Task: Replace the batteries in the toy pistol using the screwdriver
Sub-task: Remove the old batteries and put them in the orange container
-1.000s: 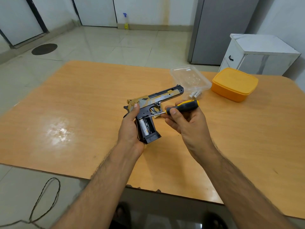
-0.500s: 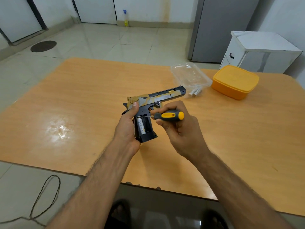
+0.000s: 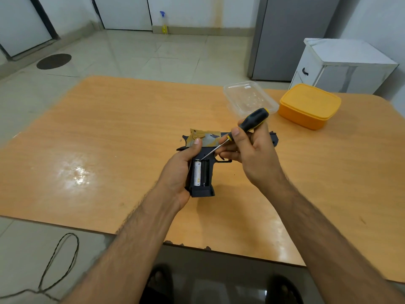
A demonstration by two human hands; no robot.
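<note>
Pistol (image 3: 202, 176): held above the table (image 3: 109, 132), grip bay uncovered, one battery (image 3: 197, 173) seated, next slot bare.
Left hand (image 3: 178, 172): clasps pistol's grip.
Right hand (image 3: 252, 154): pinches screwdriver (image 3: 245, 130), tip at battery's top.
Left to do: swap cells, refit cover.

The table (image 3: 98, 150) surface is bare wood from 7 to 11 o'clock of the toy pistol (image 3: 202, 172). At 1 o'clock, 2 obstacles stand touching: a clear container (image 3: 247, 98) and a yellow lidded box (image 3: 310, 105). Bare wood also lies at 3 to 5 o'clock.
</note>
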